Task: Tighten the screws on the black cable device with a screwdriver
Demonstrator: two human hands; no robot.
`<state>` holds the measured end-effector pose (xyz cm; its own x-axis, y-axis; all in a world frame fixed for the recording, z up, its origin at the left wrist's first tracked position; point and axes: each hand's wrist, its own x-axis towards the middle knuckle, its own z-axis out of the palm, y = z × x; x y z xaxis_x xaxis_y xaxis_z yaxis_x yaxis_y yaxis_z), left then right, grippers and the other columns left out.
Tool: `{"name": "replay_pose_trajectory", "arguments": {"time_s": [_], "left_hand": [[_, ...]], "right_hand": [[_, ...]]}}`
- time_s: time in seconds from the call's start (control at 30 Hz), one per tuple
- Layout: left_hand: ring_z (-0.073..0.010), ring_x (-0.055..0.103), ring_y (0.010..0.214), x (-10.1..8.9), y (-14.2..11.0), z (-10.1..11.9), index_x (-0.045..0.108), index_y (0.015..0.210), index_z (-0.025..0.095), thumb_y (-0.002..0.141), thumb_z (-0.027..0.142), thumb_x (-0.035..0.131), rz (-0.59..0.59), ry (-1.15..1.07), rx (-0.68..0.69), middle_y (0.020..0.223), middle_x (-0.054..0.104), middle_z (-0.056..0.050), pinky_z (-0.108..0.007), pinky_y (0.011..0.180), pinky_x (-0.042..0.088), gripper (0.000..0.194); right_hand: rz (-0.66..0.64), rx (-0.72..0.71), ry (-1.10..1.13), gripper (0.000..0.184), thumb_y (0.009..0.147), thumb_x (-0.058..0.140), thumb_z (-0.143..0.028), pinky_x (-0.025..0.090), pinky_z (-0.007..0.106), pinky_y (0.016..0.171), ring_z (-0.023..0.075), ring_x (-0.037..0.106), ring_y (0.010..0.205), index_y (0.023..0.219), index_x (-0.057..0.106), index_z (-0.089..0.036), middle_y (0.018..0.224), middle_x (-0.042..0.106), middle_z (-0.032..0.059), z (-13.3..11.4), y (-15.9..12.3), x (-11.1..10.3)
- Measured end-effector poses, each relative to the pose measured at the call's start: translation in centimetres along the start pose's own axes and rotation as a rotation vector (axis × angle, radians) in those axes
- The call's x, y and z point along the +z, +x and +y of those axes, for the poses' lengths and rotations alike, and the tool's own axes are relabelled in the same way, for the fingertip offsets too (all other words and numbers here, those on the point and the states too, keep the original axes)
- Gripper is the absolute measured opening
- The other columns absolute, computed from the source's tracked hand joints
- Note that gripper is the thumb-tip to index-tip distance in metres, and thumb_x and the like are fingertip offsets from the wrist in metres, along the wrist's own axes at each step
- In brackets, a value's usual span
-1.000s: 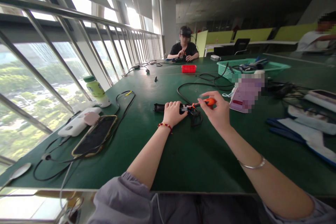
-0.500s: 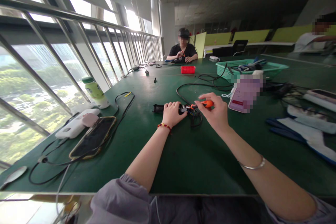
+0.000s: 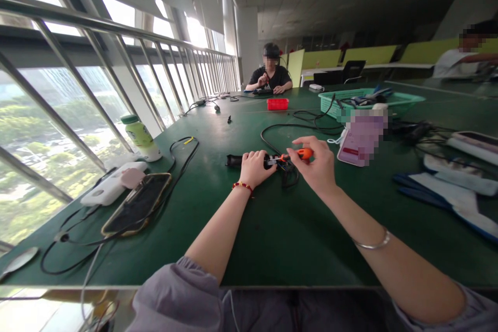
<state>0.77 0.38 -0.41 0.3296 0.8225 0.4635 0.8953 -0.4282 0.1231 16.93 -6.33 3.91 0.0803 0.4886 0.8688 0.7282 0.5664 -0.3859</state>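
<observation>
My left hand [image 3: 253, 168] is wrapped over a black, tube-shaped corded device [image 3: 234, 161] and presses it to the green table. At its right end the device looks opened, with some metal and thin wires showing; the small parts are too fine to make out. My right hand [image 3: 318, 165] grips the orange handle of a screwdriver [image 3: 305, 153] between thumb and fingers. The screwdriver lies nearly level, its shaft pointing left into the open end beside my left thumb. Whether its tip sits in a screw cannot be seen.
Rightward lie a pink-screened phone [image 3: 360, 140], a green basket [image 3: 406, 101] of tools and blue-white gloves [image 3: 447, 194]. A red box [image 3: 277, 104] stands ahead. Left are a bottle [image 3: 140, 137], a power bank [image 3: 105, 189] and a dark phone [image 3: 138, 205]. Another person [image 3: 271, 75] sits opposite.
My right fingers have shifted slightly on the screwdriver handle, and the view has drifted a little. My left hand keeps its hold on the black device.
</observation>
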Motion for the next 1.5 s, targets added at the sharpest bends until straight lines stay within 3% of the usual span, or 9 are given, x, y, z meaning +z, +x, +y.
{"name": "replay_pose_trajectory", "arguments": {"time_s": [0.23, 0.47, 0.67, 0.87, 0.97, 1.1, 1.17, 1.3, 1.5], "left_hand": [[-0.0256, 0.056, 0.099, -0.1, 0.09, -0.14, 0.057, 0.103, 0.02, 0.083, 0.048, 0.052, -0.027, 0.032, 0.025, 0.103, 0.066, -0.006, -0.039, 0.089, 0.036, 0.035], [-0.0259, 0.055, 0.101, -0.02, 0.08, -0.06, 0.056, 0.106, 0.019, 0.085, 0.05, 0.05, -0.032, 0.051, 0.03, 0.104, 0.065, -0.007, -0.039, 0.09, 0.035, 0.038], [-0.0258, 0.056, 0.1, -0.22, 0.05, -0.01, 0.056, 0.105, 0.02, 0.084, 0.049, 0.05, -0.047, 0.052, 0.028, 0.104, 0.065, -0.007, -0.039, 0.09, 0.035, 0.037], [-0.0259, 0.056, 0.099, -0.18, -0.03, 0.14, 0.056, 0.103, 0.019, 0.084, 0.05, 0.05, -0.035, 0.059, 0.017, 0.102, 0.065, -0.007, -0.039, 0.091, 0.035, 0.037], [-0.0262, 0.056, 0.099, -0.15, -0.01, 0.21, 0.056, 0.104, 0.018, 0.083, 0.049, 0.051, -0.035, 0.066, 0.011, 0.101, 0.065, -0.007, -0.039, 0.091, 0.035, 0.037], [-0.0258, 0.056, 0.099, -0.11, 0.01, 0.21, 0.056, 0.104, 0.019, 0.083, 0.048, 0.051, -0.032, 0.063, 0.008, 0.101, 0.065, -0.007, -0.039, 0.091, 0.036, 0.037], [-0.0257, 0.056, 0.098, -0.06, 0.0, 0.2, 0.056, 0.103, 0.019, 0.084, 0.049, 0.05, -0.027, 0.061, 0.011, 0.101, 0.065, -0.007, -0.039, 0.091, 0.036, 0.037], [-0.0261, 0.056, 0.098, 0.05, -0.05, 0.21, 0.056, 0.103, 0.018, 0.084, 0.051, 0.049, -0.023, 0.062, 0.012, 0.102, 0.065, -0.008, -0.039, 0.091, 0.036, 0.038], [-0.0264, 0.055, 0.099, 0.02, -0.02, 0.33, 0.056, 0.106, 0.018, 0.085, 0.049, 0.049, -0.023, 0.072, 0.014, 0.103, 0.065, -0.008, -0.039, 0.091, 0.035, 0.038]], "right_hand": [[0.02, -0.067, 0.106, 0.037, 0.077, 0.056, -0.023, 0.048, 0.036, 0.08, 0.0187, 0.059, 0.08, 0.114, 0.05, -0.021, 0.091, 0.061, 0.0045, 0.27, -0.22, 0.31], [0.025, -0.063, 0.015, 0.013, 0.078, 0.062, -0.033, 0.048, 0.033, 0.071, 0.0184, 0.055, 0.07, 0.087, 0.06, -0.023, 0.072, 0.064, 0.0012, 0.25, -0.37, 0.46], [0.055, -0.106, 0.107, 0.038, 0.078, 0.058, -0.025, 0.049, 0.035, 0.078, 0.019, 0.059, 0.081, 0.115, 0.051, -0.02, 0.095, 0.063, 0.0058, 0.41, -0.33, 0.56], [0.014, -0.048, 0.022, 0.014, 0.08, 0.059, -0.036, 0.046, 0.03, 0.065, 0.0162, 0.056, 0.063, 0.081, 0.06, -0.023, 0.064, 0.059, -0.0005, 0.42, -0.25, 0.33], [-0.011, -0.027, 0.066, 0.019, 0.08, 0.058, -0.034, 0.046, 0.028, 0.063, 0.0146, 0.054, 0.058, 0.095, 0.058, -0.022, 0.061, 0.055, -0.0029, 0.47, -0.29, 0.25], [0.007, -0.082, 0.102, 0.036, 0.078, 0.056, -0.026, 0.048, 0.03, 0.068, 0.0162, 0.057, 0.068, 0.113, 0.05, -0.02, 0.079, 0.06, 0.0012, 0.31, -0.26, 0.24], [-0.019, -0.103, 0.097, 0.035, 0.078, 0.056, -0.026, 0.047, 0.029, 0.067, 0.0161, 0.057, 0.066, 0.111, 0.051, -0.02, 0.076, 0.059, 0.0006, 0.13, -0.25, 0.24], [-0.1, -0.092, 0.05, 0.015, 0.081, 0.056, -0.033, 0.044, 0.027, 0.06, 0.0147, 0.054, 0.056, 0.092, 0.058, -0.022, 0.058, 0.052, -0.0037, -0.12, -0.35, 0.24], [0.005, -0.142, 0.101, 0.037, 0.08, 0.055, -0.027, 0.049, 0.032, 0.075, 0.0179, 0.06, 0.076, 0.116, 0.049, -0.021, 0.09, 0.063, 0.0045, 0.08, -0.34, 0.47]]}}
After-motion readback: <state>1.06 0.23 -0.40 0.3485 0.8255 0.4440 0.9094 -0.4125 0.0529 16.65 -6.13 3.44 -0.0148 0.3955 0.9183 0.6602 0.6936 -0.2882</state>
